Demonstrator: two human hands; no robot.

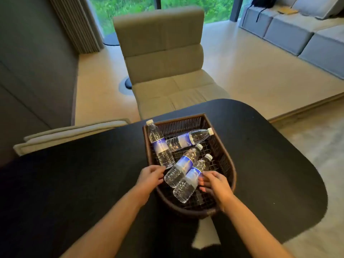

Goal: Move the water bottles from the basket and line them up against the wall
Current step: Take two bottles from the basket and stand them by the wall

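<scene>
A dark brown wicker basket (222,155) stands on the black table (260,164). Several clear water bottles with blue labels and white caps lie in it. One bottle (160,146) leans on the left wall, another (188,139) lies across the back. Two more bottles lie side by side at the front: one (181,165) on the left, one (191,180) on the right. My left hand (149,176) rests on the basket's left rim, fingers curled, next to the front-left bottle. My right hand (214,183) touches the front-right bottle's label with spread fingers.
A beige padded chair (163,58) stands just behind the table. Another chair's back (70,133) shows at the table's left edge. The dark wall (33,71) runs along the left. A grey sofa (301,32) sits at the far right.
</scene>
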